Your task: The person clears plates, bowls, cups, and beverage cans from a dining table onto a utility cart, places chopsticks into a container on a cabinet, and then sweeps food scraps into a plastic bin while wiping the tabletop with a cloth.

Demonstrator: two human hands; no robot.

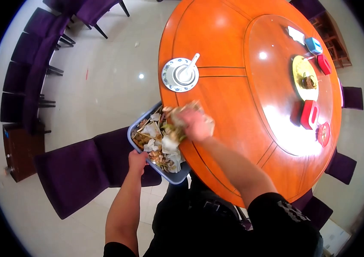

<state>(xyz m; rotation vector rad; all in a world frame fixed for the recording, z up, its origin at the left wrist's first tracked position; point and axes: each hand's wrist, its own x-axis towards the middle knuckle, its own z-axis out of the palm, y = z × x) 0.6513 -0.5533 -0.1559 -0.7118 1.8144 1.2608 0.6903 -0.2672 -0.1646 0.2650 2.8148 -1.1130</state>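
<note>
A grey-blue bin [176,176] full of food scraps and crumpled tissues [151,129] is tucked against the edge of the round orange table [222,40]. My left hand [137,161] grips the bin's near left rim. My right hand [195,123], blurred by motion, is closed on a light-coloured cloth [207,122] at the table's edge, over the right side of the bin. Some scraps lie between the cloth and the bin. Beyond my right hand, a patterned plate [170,70] holds a small bowl [183,75] and a white spoon [193,61].
A glass turntable [267,55] carries a yellow plate [300,68], a red box [309,115], a blue box [313,45] and a small red dish [324,134]. Purple chairs [72,171] stand beside me and around the table, with more along the left wall.
</note>
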